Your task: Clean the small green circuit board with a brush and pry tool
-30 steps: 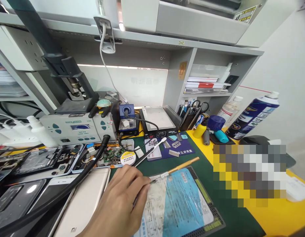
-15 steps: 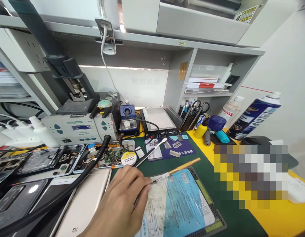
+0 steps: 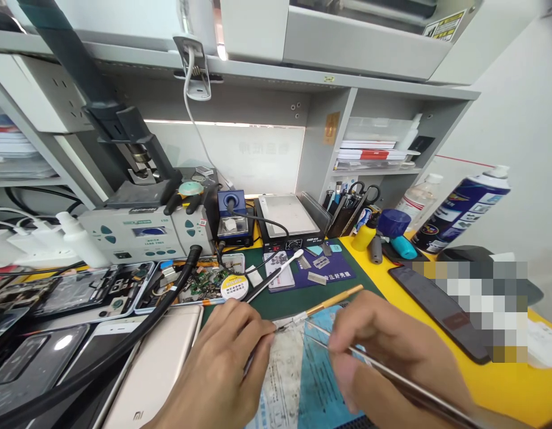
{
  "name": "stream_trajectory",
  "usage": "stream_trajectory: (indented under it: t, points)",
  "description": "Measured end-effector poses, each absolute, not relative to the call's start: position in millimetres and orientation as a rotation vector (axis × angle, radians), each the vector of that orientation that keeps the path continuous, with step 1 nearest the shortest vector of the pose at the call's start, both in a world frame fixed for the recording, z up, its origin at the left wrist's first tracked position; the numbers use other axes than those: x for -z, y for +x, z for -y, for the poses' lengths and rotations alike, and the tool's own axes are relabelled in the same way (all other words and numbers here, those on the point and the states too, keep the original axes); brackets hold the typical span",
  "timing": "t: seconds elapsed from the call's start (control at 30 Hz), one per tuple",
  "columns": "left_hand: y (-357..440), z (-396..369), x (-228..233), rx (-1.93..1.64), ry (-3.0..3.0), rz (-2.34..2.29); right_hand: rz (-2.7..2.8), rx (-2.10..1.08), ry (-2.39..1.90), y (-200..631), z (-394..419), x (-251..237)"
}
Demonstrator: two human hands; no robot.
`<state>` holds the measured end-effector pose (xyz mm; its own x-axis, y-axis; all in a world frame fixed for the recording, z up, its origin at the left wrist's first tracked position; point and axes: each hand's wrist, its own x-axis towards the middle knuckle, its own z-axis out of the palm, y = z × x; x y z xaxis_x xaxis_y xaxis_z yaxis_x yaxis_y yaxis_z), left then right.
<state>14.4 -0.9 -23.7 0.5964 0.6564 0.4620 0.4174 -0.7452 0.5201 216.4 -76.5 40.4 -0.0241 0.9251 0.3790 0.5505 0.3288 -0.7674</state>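
Note:
My left hand [image 3: 226, 357] rests at the left edge of a blue and white, stained battery-like flat pack [image 3: 323, 369]. Its thumb and forefinger are pinched at the near end of a slim strip [image 3: 333, 300], gold at the far end and silver-white with dark marks nearer my fingers. Exactly what this strip is I cannot make out. In from the right comes my right hand [image 3: 383, 351], gripping metal tweezers [image 3: 392, 375]. The tweezers' two tips are apart, over the pack just below the strip's silver part.
Phones, one of them gold-backed [image 3: 155, 369], and a black hose [image 3: 137, 345] lie left. Behind are a tray of circuit boards [image 3: 204, 283], a soldering station [image 3: 146, 232], a heating plate [image 3: 289, 217] and loose blades [image 3: 318, 278]. A dark phone [image 3: 436, 310] and spray can [image 3: 458, 208] are right.
My right hand has entered from the right with tweezers, covering part of the blue pack. My left hand has barely moved. More of the dark phone at right now shows.

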Motion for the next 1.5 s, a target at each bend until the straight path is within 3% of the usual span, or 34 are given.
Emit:
stream_trajectory:
  t: [0.1,0.47,0.73,0.9,1.07,1.3,1.5]
  points:
    - [14,0,25,-0.932,2.473,-0.854,1.583,-0.743,-1.291,209,60,-24]
    - [14,-2,24,-0.918,2.511,-0.851,1.906,-0.424,-1.121,224,55,23]
    - [15,-2,23,-0.903,2.515,-0.842,1.901,-0.521,-1.304,233,54,3]
    - [12,-4,21,-0.861,2.531,-0.837,2.043,-0.241,-1.121,251,47,-17]
    - [11,-3,22,-0.868,2.552,-0.821,2.293,-0.405,-1.335,269,34,-31]
    - [12,-4,22,-0.861,2.614,-0.825,2.386,-0.600,-1.399,271,31,-29]
    - [11,-3,22,-0.867,2.650,-0.817,2.294,-0.361,-1.311,268,21,-10]
